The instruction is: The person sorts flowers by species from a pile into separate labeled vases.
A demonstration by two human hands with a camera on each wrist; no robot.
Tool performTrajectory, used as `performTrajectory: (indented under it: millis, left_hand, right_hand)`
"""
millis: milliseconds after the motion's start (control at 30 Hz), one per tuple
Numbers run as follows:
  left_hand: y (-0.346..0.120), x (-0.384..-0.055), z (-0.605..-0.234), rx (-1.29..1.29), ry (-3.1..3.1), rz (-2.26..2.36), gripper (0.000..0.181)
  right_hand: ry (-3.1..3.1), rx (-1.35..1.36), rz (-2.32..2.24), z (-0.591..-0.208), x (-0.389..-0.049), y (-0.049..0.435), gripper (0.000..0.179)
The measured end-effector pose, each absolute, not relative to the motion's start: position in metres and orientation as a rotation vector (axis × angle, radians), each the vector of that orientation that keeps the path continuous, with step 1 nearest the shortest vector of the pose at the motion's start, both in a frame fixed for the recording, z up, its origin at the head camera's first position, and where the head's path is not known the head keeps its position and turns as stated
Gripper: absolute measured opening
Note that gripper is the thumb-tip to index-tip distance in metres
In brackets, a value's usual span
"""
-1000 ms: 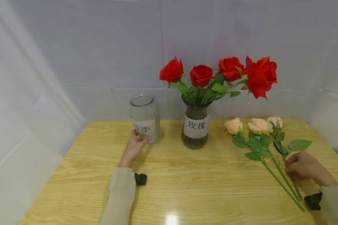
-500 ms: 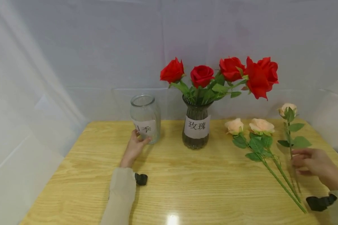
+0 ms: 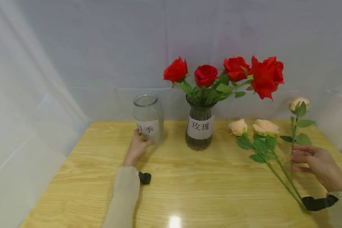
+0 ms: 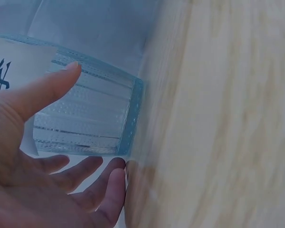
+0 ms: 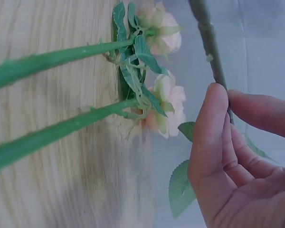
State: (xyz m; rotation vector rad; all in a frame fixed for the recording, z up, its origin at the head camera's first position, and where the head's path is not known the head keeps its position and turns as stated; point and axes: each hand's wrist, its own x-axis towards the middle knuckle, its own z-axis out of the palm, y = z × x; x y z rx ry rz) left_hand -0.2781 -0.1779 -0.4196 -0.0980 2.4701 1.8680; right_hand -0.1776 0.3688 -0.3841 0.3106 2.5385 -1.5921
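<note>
My left hand holds the lower side of a clear glass vase, which stands upright on the table and bears a white paper label. In the left wrist view, the thumb lies across the vase's front while the other fingers bend along its side. On the right, my right hand pinches the stem of a peach rose, its bloom pointing up and away. The right wrist view shows the brownish stem between thumb and fingertips. Beside it lie two more peach roses with green stems.
A dark glass vase with several red roses stands near the table's back, right of the clear vase. Its red blooms reach out over the right side. Behind the wooden table hangs a pale sheet.
My right hand has raised the peach rose off the table, away from the other two, and its stem now stands nearly upright. The left hand has stayed at the clear vase.
</note>
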Motion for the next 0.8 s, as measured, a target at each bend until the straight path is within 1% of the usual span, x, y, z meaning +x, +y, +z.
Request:
performTrajectory:
  millis: [167, 467, 800]
  left_hand:
    - [-0.172, -0.280, -0.420, -0.140, 2.562, 1.822, 0.096]
    - [-0.167, -0.285, -0.420, -0.269, 2.735, 1.723, 0.091]
    - [-0.166, -0.278, -0.421, -0.217, 2.768, 1.693, 0.089]
  right_hand:
    - [2.525, 0.322, -1.640, -0.385, -0.178, 0.365, 0.054]
    - [2.482, 0.329, -1.729, -0.387, -0.182, 0.362, 0.055]
    - [2.231, 0.343, -2.086, -0.390, -0.179, 0.361, 0.030]
